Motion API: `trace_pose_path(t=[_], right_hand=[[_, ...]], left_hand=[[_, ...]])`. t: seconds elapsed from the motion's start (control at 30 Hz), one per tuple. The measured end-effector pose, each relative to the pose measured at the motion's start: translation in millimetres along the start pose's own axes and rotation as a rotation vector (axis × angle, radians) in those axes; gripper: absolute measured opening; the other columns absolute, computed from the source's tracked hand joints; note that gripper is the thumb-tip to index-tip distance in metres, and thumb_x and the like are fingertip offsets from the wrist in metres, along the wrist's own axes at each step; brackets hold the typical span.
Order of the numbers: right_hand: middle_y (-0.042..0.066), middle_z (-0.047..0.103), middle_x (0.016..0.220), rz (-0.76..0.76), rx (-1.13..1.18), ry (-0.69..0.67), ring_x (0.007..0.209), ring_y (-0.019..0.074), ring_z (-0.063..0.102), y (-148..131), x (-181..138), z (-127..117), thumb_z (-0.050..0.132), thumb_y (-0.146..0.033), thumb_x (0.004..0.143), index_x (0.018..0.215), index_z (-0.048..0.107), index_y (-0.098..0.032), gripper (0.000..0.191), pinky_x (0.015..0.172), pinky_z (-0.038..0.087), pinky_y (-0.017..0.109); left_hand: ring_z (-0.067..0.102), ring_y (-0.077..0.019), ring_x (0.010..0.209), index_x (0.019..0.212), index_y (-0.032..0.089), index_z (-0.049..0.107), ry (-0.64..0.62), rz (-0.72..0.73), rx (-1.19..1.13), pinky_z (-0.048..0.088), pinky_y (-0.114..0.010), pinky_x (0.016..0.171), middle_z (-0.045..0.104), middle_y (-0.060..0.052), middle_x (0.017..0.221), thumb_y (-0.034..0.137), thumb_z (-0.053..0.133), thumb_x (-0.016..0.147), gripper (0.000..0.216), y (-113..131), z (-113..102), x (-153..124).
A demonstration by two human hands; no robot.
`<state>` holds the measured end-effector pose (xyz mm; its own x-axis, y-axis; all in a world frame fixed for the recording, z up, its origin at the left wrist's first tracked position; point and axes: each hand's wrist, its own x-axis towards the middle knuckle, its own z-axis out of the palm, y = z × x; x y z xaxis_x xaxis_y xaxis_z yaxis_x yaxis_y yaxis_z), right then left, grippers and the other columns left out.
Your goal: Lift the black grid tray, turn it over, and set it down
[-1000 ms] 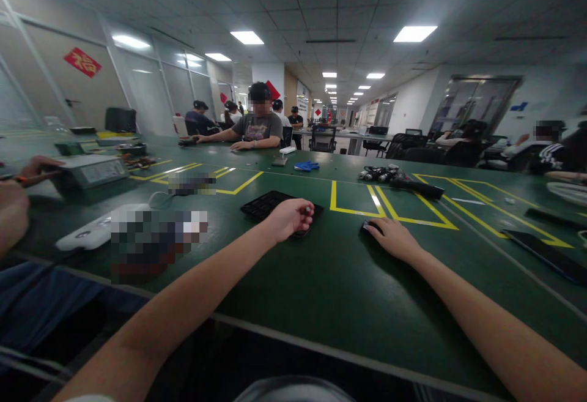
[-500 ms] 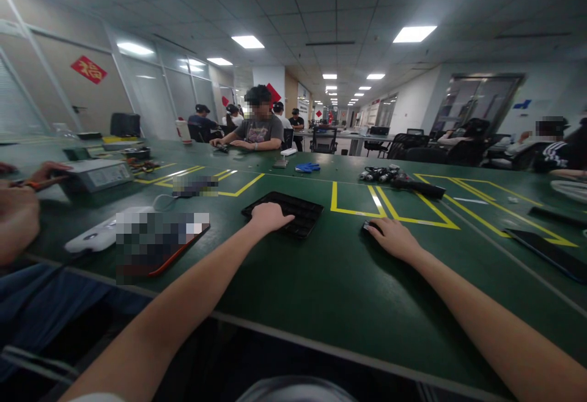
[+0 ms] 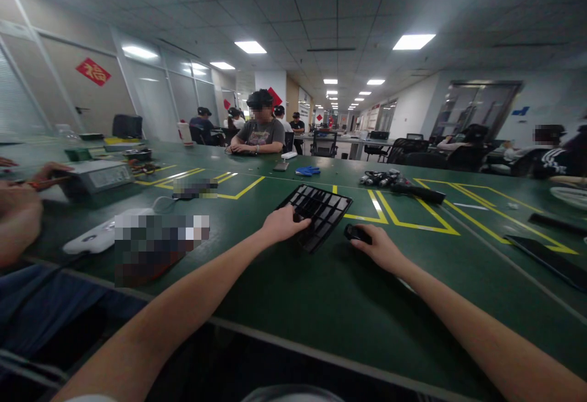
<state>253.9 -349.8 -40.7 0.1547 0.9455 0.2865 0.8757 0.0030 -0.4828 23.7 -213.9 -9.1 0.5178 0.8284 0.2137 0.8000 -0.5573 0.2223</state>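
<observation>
A black tray [image 3: 329,207] divided into several compartments is tilted up off the green table [image 3: 293,304]. My left hand [image 3: 285,224] is closed on its near left edge, with the thumb over the inner side. To the right of the tray, my right hand [image 3: 383,248] grips a small black rounded object [image 3: 358,233] just above the tabletop. Its exact kind is not clear, and the fingers hide part of it.
Yellow tape outlines [image 3: 413,226] mark the table, and a bundle of black cables [image 3: 383,178] lies beyond. Blue gloves [image 3: 307,171] are at the far side. On the left are a white power strip [image 3: 92,237], a metal box [image 3: 103,177] and a neighbour's hand [image 3: 18,218]. Another person [image 3: 261,130] sits opposite.
The tray has risen from lying flat, tilted and shifted right with my left hand. My right hand has moved left with the small black object, which has come up off the table.
</observation>
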Motion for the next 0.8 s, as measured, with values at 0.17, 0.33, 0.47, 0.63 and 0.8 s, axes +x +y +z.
trace_pose_path(t=[0.17,0.33,0.47,0.63,0.8], right_hand=[[0.009,0.063,0.107,-0.098,0.598,-0.04,0.103,0.0279,0.056,-17.5,-9.9,13.0,0.062,-0.041,0.069,0.101,0.058,-0.017,0.04,0.091,0.044,0.047],[0.011,0.06,0.115,-0.171,0.608,-0.01,0.111,0.0292,0.052,-21.3,-17.9,20.9,0.062,-0.045,0.07,0.103,0.059,-0.017,0.043,0.096,0.041,0.047],[0.012,0.057,0.117,-0.16,0.607,-0.067,0.108,0.0281,0.053,-24.7,-20.2,17.7,0.058,-0.048,0.074,0.11,0.055,-0.016,0.048,0.096,0.041,0.047],[0.011,0.061,0.106,-0.266,0.52,-0.132,0.101,0.0281,0.055,-24.9,-21.8,13.5,0.057,-0.047,0.075,0.103,0.059,-0.016,0.041,0.09,0.045,0.048],[0.01,0.061,0.114,-0.419,0.427,0.001,0.105,0.0254,0.056,-10.3,-23.4,25.3,0.054,-0.044,0.078,0.113,0.057,-0.02,0.042,0.094,0.045,0.041]], left_hand=[[0.059,-0.0232,0.081,0.101,0.015,0.049,-0.04,0.291,-0.196,0.042,-0.03,0.063,0.061,-0.009,0.09,0.061,0.042,0.077,0.053,29.1,11.3,-22.9],[0.056,-0.0244,0.084,0.107,0.013,0.043,-0.062,0.466,-0.348,0.042,-0.032,0.066,0.058,-0.011,0.093,0.061,0.04,0.079,0.056,37.6,20.7,-36.7],[0.056,-0.0267,0.088,0.11,0.013,0.038,-0.054,0.52,-0.463,0.043,-0.036,0.073,0.057,-0.013,0.099,0.06,0.041,0.079,0.056,35.8,26.1,-39.9],[0.055,-0.0272,0.095,0.114,0.015,0.036,-0.065,0.56,-0.496,0.043,-0.037,0.079,0.057,-0.013,0.106,0.049,0.046,0.081,0.049,34.8,26.7,-42.5],[0.055,-0.0286,0.093,0.109,0.015,0.041,-0.108,0.566,-0.338,0.043,-0.038,0.077,0.057,-0.013,0.103,0.049,0.054,0.075,0.05,37.2,21.8,-45.2]])
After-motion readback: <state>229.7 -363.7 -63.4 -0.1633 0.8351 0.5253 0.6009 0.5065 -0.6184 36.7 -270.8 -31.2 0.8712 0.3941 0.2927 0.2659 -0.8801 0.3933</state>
